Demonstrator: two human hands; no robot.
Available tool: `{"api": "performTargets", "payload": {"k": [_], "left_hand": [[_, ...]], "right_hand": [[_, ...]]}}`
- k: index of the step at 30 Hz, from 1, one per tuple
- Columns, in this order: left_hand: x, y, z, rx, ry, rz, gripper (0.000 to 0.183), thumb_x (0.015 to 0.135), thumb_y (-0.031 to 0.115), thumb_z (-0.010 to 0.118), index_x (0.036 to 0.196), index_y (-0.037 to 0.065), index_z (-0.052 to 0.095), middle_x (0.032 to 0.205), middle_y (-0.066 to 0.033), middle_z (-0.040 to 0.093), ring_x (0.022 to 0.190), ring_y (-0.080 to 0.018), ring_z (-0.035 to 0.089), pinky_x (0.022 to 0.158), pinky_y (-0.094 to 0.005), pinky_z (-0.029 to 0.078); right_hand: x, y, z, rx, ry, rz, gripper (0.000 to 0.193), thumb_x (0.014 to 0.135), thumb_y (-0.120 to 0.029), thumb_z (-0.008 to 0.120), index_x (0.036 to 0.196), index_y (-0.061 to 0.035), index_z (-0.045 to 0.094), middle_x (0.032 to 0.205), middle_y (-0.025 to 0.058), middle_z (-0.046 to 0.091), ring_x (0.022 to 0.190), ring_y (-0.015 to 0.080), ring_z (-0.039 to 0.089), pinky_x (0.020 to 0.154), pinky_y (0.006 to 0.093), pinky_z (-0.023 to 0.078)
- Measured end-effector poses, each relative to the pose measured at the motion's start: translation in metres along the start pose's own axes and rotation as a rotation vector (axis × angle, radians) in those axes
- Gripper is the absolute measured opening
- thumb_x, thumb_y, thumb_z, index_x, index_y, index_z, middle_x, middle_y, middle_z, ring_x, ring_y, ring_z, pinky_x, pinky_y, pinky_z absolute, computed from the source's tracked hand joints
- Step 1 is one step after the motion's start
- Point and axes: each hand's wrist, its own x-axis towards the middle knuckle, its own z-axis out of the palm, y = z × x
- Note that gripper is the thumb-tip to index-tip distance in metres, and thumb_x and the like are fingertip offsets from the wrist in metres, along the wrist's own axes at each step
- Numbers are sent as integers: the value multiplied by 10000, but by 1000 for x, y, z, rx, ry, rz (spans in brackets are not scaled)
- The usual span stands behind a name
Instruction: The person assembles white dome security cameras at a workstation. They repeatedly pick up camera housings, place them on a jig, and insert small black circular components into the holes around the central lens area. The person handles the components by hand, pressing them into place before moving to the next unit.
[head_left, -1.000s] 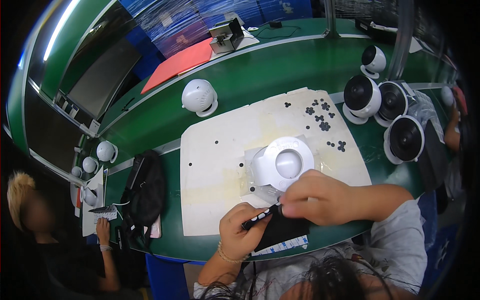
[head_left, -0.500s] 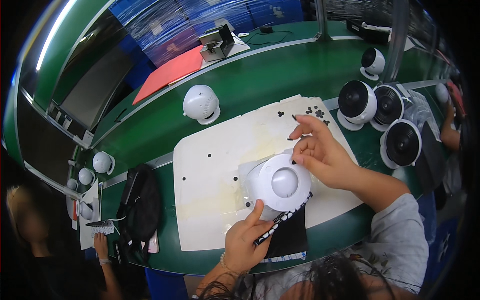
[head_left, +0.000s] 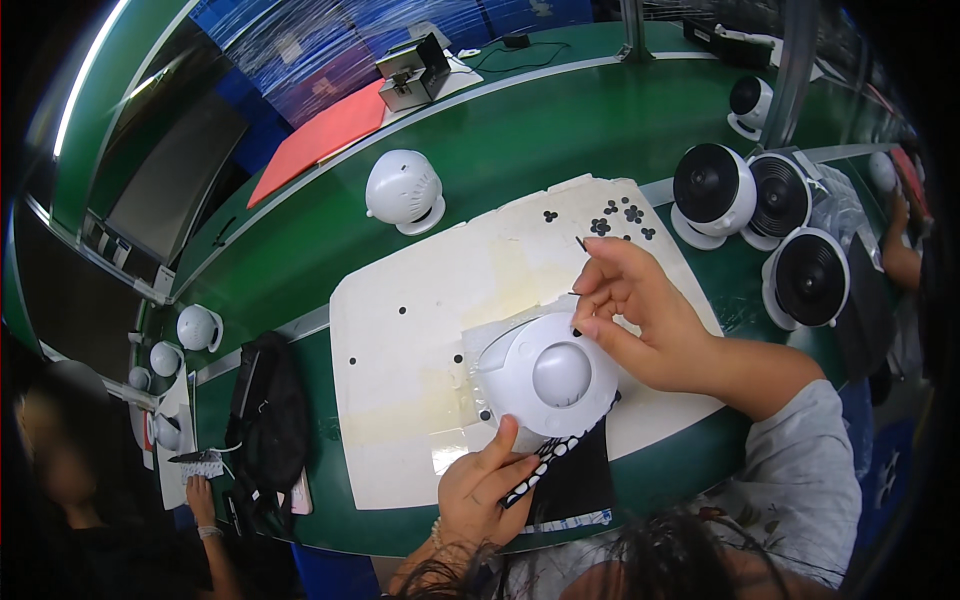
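A white rounded device (head_left: pixel 520 385) lies on the pale board with its ring-shaped base facing up. My left hand (head_left: pixel 478 495) steadies its near edge with the thumb. The same hand's fingers grip a black sheet with white round spots (head_left: pixel 560 450), which runs along under the device's near side. My right hand (head_left: pixel 640 320) is at the ring's upper right edge, fingers curled. At its thumb tip is a small black round pad (head_left: pixel 577 333), against or just over the rim; contact is unclear.
Loose black dots (head_left: pixel 633 214) lie on the pale board (head_left: pixel 390 440). Black-fronted white devices (head_left: pixel 708 190) stand at right; another white device (head_left: pixel 404 190) stands behind the board. A black bag (head_left: pixel 270 410) lies at left, near another person's hand (head_left: pixel 200 500).
The view has shifted slightly, moving the board and the things around it a little in the picture. Both hands keep nearly the same hold on the white device and the spotted sheet.
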Motion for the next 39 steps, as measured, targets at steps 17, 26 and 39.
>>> {"api": "performTargets", "payload": {"k": [17, 26, 39], "left_hand": [[-2, 0, 0, 31, -8, -10, 246, 578, -28, 662, 808, 43, 606, 1242, -163, 477, 688, -227, 625, 588, -299, 481], [-2, 0, 0, 5, -8, 4, 280, 572, -19, 668, 839, 49, 617, 1251, -150, 473, 700, -225, 620, 590, -295, 469], [-3, 1, -7, 17, -25, -9, 309, 549, -3, 660, 853, 41, 623, 1254, -150, 471, 712, -211, 610, 600, -291, 462]], "right_hand": [[-6, 1, 0, -741, -20, -448, 529, 735, -1, 573, 1232, -89, 413, 948, 89, 551, 802, 227, 564, 675, 288, 444], [15, -8, 15, -261, -41, -149, 548, 776, -17, 538, 1268, -77, 303, 873, 69, 572, 919, 259, 552, 837, 383, 373], [21, -8, 28, -225, -165, -65, 545, 811, 25, 500, 1259, -34, 195, 828, 80, 554, 948, 223, 553, 877, 363, 385]]}}
